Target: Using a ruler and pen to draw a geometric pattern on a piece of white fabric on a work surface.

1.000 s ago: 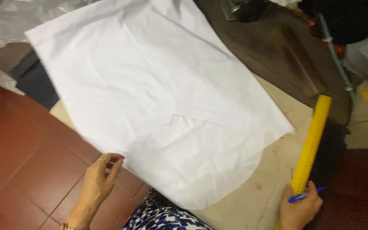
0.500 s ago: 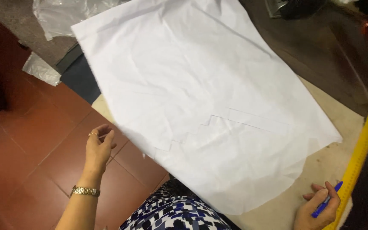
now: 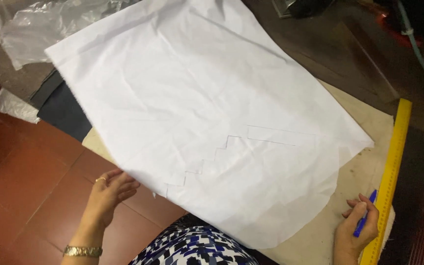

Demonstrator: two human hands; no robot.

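A large white cloth [image 3: 207, 113] lies spread over a beige board [image 3: 364, 172], with a stepped outline drawn near its lower middle. My left hand [image 3: 108, 194] touches the cloth's near left edge, fingers loosely curled at it, a gold watch on the wrist. My right hand [image 3: 357, 228] rests on the board at the lower right and holds a blue pen [image 3: 365, 216]. A long yellow ruler [image 3: 391, 172] lies along the board's right edge, right beside that hand.
Red floor tiles [image 3: 20, 181] lie to the left. A dark cloth [image 3: 59, 110] and clear plastic sheeting [image 3: 30, 34] sit at the upper left. Dark wooden furniture [image 3: 349, 59] stands beyond the board at the upper right. My patterned blue-and-white clothing [image 3: 192, 245] shows at the bottom.
My left hand has moved right, to the cloth's near edge. My right hand has settled on the board with the pen, beside the ruler. The cloth sits lower and further right in view.
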